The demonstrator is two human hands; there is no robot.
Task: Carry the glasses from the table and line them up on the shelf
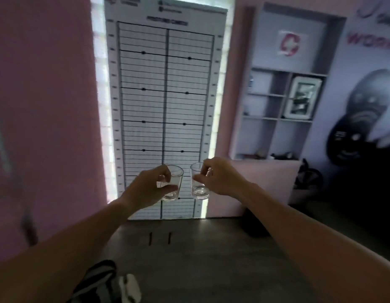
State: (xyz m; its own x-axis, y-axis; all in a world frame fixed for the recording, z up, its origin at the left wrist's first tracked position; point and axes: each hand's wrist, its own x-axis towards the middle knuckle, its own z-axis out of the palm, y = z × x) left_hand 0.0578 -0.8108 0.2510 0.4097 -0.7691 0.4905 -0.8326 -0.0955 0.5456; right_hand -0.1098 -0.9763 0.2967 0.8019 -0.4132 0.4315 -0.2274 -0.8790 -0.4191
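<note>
I hold two clear drinking glasses out in front of me, side by side and upright, a small gap between them. My left hand [149, 188] grips the left glass [175, 184] from its left side. My right hand [220, 179] grips the right glass [197, 185] from its right side with fingers over the rim. A recessed shelf unit [279, 119] with several cubbies is set in the wall at the upper right, well beyond the glasses. No table is in view.
A tall white posture chart [163, 106] hangs straight ahead against a bright window. Pink walls flank it. A framed picture [302, 99] stands in one cubby, small items lie on the lowest shelf. A dark bag [307, 178] sits below right. The floor [189, 259] is grey.
</note>
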